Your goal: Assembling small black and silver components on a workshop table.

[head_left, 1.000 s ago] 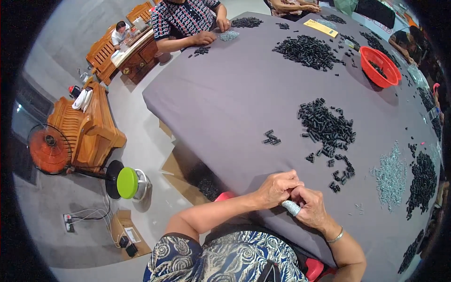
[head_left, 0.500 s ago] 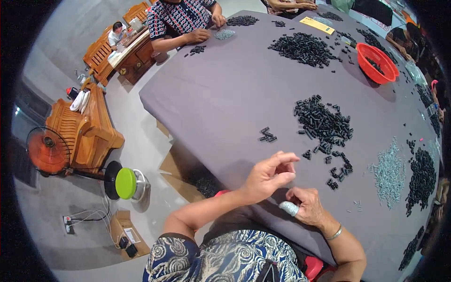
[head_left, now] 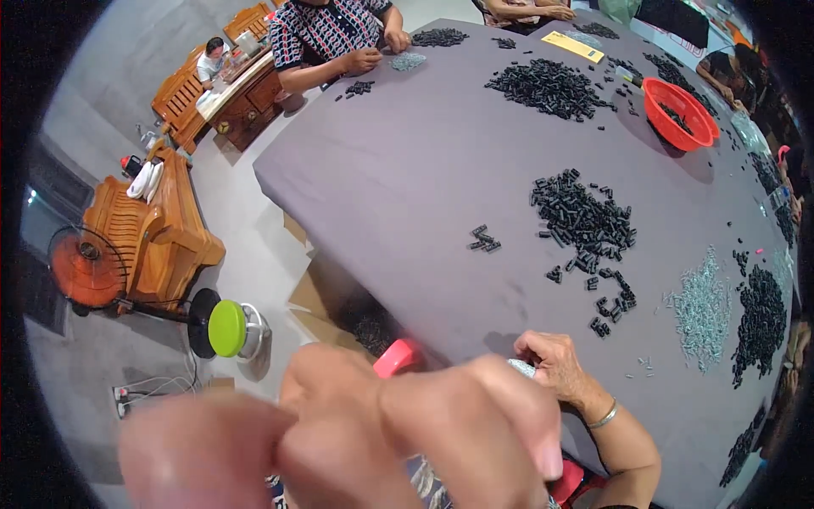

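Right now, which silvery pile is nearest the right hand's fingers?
The silvery pile left of a black pile, to the right of those fingers. The others, one beside a co-worker's hand, one by a yellow card, lie farther across the table.

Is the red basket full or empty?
Partly filled: black pieces lie inside the red basket, with bare wall showing around them.

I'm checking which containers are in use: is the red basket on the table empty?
No, small black pieces lie inside the red basket.
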Demonstrator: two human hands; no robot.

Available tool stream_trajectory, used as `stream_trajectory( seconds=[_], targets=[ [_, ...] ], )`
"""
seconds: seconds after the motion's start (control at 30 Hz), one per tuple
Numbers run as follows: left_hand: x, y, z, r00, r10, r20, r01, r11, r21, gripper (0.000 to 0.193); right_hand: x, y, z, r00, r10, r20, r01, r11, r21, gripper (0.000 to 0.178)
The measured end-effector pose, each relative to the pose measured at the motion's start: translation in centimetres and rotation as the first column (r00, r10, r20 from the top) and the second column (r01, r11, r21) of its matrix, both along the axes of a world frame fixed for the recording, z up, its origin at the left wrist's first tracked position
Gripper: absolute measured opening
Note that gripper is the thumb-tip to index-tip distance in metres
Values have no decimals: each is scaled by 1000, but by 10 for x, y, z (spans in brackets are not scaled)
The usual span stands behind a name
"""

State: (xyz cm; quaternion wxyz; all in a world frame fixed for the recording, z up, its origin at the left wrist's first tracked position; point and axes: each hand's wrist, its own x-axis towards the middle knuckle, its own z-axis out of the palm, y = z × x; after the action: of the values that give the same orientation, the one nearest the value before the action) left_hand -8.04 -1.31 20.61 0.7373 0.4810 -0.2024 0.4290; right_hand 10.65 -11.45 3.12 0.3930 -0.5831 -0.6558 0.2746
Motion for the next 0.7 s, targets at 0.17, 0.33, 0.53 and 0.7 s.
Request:
stream_trajectory(
  seconds=[0.17, 0.33, 0.53, 0.7],
  targets=[
    [6, -27, -1, 998, -57, -2, 57, 998, 19, 50, 2, 1, 1, 999, 10, 43, -9, 1000, -11, 31],
    [-4, -10, 14, 993, -119, 7, 118, 992, 31, 36, 0, -1, -2, 1000, 2, 22, -3, 999, 42, 31],
    [-27, -9, 19, 965, -260, 23, 259, 966, 18, 24, 3, -11, -6, 999, -20, 46, 20, 1000, -1, 33],
    [15, -16, 21, 766, -605, -218, 591, 796, -134, 18, 2, -3, -5, 998, 9, 67, -11, 999, 37, 31]
  ],
)
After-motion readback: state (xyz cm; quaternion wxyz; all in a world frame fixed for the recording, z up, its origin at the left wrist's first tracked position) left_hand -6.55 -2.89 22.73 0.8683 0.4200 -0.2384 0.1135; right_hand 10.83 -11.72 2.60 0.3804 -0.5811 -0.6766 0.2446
